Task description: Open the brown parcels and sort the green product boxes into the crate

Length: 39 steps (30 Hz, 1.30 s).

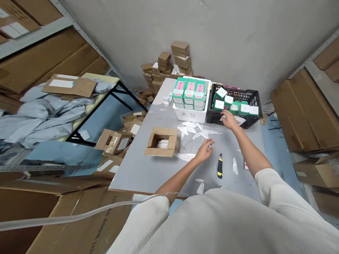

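Observation:
My right hand [229, 120] is at the front rim of a black plastic crate [247, 121], next to the green and white boxes [228, 101] inside it; whether its fingertips touch one is unclear. Over the grey table [148, 176], my left hand [205, 150] has its fingers apart and holds nothing. Just beyond it lie scraps of white paper [194, 131]. An open cardboard box [169, 152] with white contents stands to its left. A black and yellow utility knife [220, 166] lies to its right.
A white bin [189, 115] of green and pink boxes [190, 88] stands beside the crate. Small cartons [181, 53] are stacked by the wall. On the left, a side table [90, 114] bears grey bags [53, 113]. Shelves of cartons [293, 116] flank the right.

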Available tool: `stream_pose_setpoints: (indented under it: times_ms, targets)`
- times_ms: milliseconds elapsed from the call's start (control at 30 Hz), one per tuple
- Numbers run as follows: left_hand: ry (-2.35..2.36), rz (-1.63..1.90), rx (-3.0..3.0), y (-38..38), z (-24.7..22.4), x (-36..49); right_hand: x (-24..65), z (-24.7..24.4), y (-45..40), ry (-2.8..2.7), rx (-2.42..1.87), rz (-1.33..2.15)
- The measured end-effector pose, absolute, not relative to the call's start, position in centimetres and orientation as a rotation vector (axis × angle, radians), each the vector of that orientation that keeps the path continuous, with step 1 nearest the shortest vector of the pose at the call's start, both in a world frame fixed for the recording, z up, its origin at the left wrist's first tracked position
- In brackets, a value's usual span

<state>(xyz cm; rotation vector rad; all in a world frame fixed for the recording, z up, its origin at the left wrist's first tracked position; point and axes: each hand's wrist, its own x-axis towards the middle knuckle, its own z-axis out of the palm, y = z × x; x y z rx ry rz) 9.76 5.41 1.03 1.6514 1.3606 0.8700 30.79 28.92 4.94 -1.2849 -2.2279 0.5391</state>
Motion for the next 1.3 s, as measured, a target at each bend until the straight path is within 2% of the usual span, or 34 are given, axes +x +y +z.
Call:
stream_pose_setpoints:
  times_ms: [300,600,900,1300]
  targets:
    - [1.300,0.881,1.657,2.7,1.4,8.9,32.9,1.7,15.8,-2.144,-1.433,0.753]
    - [1.317,0.863,1.671,-2.0,1.7,3.9,29.1,0.4,6.6,-2.088,-1.524,0.914]
    - [1.438,0.871,1.682,-5.2,1.7,-1.9,23.5,-0.3,2.9,-2.043,-1.463,1.096]
    - [1.846,0.949,1.585,-11.2,2.4,-10.5,14.7,-2.5,0.7,-1.969,-1.232,1.427]
